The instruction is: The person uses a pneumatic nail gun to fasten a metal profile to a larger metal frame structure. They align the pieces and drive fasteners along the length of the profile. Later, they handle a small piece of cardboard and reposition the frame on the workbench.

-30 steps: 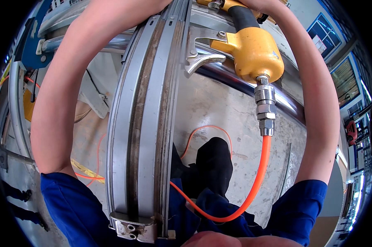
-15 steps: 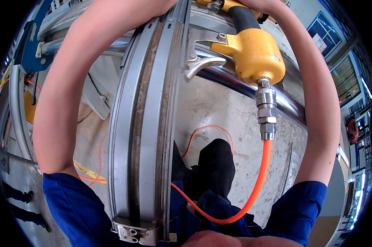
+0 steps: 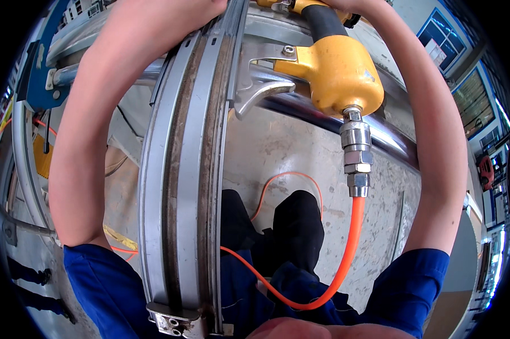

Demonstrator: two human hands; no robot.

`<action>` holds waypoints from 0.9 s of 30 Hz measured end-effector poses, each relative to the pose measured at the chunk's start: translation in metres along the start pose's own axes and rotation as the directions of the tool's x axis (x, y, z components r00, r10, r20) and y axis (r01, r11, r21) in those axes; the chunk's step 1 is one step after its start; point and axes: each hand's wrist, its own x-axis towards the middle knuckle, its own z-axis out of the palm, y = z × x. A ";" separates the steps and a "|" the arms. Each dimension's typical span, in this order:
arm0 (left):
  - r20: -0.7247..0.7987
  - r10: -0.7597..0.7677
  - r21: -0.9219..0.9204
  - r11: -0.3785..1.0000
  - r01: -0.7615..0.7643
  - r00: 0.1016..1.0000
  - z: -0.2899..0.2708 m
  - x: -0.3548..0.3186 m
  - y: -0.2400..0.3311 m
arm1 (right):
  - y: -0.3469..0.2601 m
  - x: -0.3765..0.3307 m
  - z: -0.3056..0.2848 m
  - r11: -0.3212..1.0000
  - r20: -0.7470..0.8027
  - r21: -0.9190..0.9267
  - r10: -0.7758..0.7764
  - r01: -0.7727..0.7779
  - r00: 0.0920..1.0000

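Observation:
A yellow pneumatic nail gun [image 3: 345, 76] with a black grip fills the upper middle. Its long silver magazine [image 3: 190, 169] runs down toward my body, with a metal latch [image 3: 176, 322] at its near end. A bright metal coupling [image 3: 356, 147] joins the tool to an orange air hose [image 3: 354, 237]. My right hand [image 3: 354, 5] is at the far end of the black grip, closed on the tool; the upper edge cuts off most of its fingers. My left hand [image 3: 212, 7] lies against the far part of the magazine, its fingers out of sight.
Shiny metal tubes [image 3: 382, 138] cross behind the tool. At the left stand a blue machine part [image 3: 46, 76] and a curved metal frame [image 3: 26, 164]. More orange hose [image 3: 291, 173] loops on the concrete floor [image 3: 300, 144]. Another person's legs [image 3: 35, 288] show at far left.
The nail gun and its magazine have shifted slightly left in view, and the yellow body sits a little higher. Both my hands have moved slightly left with it.

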 end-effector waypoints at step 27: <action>0.106 0.010 -0.344 0.939 0.028 0.994 -0.002 -0.005 -0.034 | 0.000 -0.005 0.003 0.994 -0.049 0.078 -0.069 0.073 0.996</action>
